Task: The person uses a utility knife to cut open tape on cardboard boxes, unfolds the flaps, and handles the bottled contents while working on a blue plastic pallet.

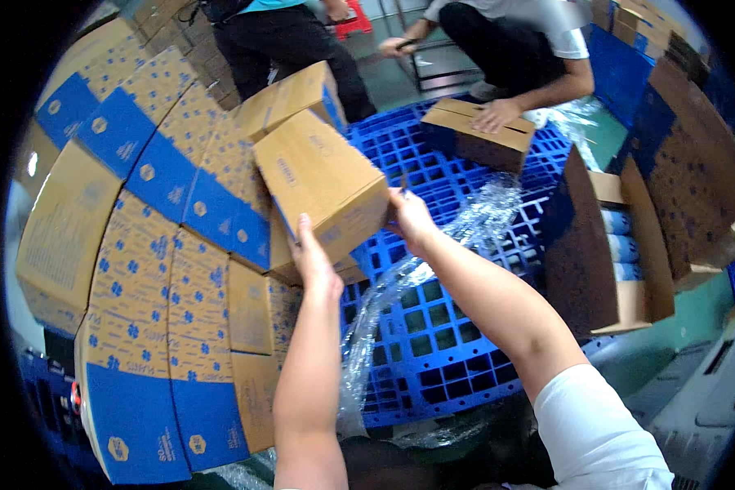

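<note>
We are gripping the stiff, likely hefty box [322, 184] at centre frame, left hand [314, 260] and right hand [411, 217] fingers clamped on opposite lower edges.

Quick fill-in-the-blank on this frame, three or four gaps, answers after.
1. Both hands, left hand and right hand, grip one tilted cardboard ____.
2. The pallet under it is coloured ____.
3. Crumpled clear ____ lies across the pallet.
4. A co-worker's hand rests on another box, whose top flaps are ____.

Answers: box; blue; plastic wrap; closed
</note>
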A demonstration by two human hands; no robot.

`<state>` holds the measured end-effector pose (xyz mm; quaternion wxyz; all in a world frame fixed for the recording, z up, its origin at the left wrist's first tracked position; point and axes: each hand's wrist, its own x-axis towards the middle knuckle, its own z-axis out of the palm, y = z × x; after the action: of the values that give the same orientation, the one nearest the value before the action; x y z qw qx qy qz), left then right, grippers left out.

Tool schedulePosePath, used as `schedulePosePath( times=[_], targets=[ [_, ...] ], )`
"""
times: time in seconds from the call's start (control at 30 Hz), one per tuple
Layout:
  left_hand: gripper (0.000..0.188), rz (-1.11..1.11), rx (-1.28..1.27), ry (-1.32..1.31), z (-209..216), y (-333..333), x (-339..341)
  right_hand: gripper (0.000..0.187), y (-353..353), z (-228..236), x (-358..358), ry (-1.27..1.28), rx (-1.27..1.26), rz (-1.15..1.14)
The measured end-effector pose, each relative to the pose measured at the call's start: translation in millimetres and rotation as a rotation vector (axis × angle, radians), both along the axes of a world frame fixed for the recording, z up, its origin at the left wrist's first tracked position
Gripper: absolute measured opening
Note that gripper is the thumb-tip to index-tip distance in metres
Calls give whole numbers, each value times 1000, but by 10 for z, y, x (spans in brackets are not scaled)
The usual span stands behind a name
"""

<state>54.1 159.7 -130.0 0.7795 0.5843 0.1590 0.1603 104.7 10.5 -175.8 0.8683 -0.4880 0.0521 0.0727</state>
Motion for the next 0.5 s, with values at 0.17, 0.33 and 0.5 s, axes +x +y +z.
schedulePosePath(
  times=[0.17, 0.33, 0.5],
  targets=[
    [61, -72, 89, -22, -120, -166, -625, 24, -285, -49, -783, 240, 19, -31],
    [53, -297, 293, -43, -248, -451, -1631, 25, -859, 181, -2071, 485, 9, -4],
    [62, -461, -142, 595, -745, -529, -2033, 25, -1489, 142, -2642, 855, -238, 292]
  ],
)
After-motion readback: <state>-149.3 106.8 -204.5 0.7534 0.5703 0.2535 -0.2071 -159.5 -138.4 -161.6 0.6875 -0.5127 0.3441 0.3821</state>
